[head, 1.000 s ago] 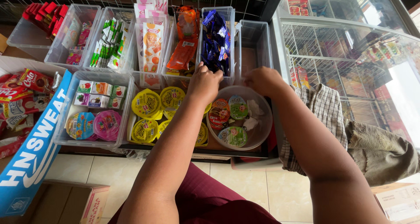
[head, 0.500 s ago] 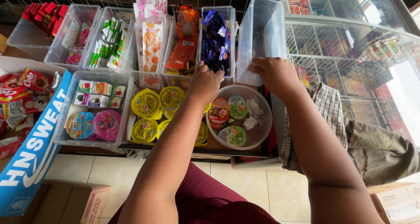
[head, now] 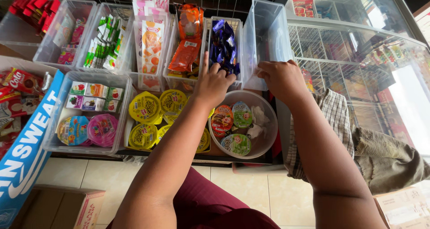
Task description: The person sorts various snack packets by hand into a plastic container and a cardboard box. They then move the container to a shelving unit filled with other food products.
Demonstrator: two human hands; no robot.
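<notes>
My right hand (head: 283, 79) grips the near rim of an empty clear plastic bin (head: 268, 36), which is tipped up on its far end beside the freezer. My left hand (head: 214, 82) rests with its forefinger pointing up on the near edge of the clear bin of purple-wrapped sweets (head: 225, 45). Just below both hands stands a round clear bowl (head: 265, 139) with several small jelly cups in it.
Rows of clear bins hold snacks: orange packets (head: 186, 54), pink and orange sachets (head: 151, 41), green packets (head: 105, 52), yellow round cups (head: 145, 108). A glass-topped freezer (head: 358, 68) stands at the right with a checked cloth (head: 333, 117) on it. A blue carton (head: 27, 157) is at the left.
My right hand took hold of the empty bin and tilted it up from flat to standing on end. My left hand stayed on the sweets bin's edge.
</notes>
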